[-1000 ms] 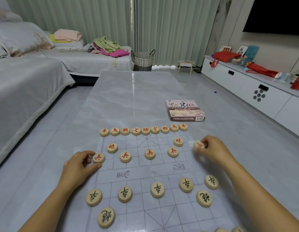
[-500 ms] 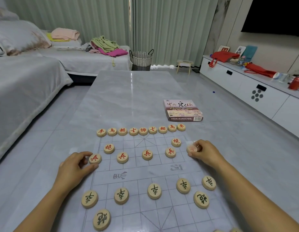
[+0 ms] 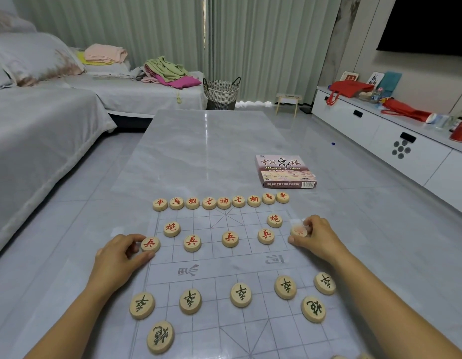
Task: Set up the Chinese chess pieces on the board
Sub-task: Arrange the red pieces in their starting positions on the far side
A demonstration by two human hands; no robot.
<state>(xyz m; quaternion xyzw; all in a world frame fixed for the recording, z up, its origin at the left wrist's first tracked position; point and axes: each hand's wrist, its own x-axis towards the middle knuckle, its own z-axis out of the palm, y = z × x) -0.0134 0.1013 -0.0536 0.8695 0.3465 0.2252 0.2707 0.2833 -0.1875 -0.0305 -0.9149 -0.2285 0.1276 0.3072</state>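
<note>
The far red side looks complete: nine back-row pieces, two red cannons and five red soldiers, the end two pinched by the left hand and right hand at the board's edges. Nearer, five dark soldiers and two dark cannons stand; that back row lies mostly out of view, likely unfinished.

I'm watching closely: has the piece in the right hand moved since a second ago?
Yes. The red piece in the right hand came nearer, from beside the red cannon toward the soldier row.
</note>
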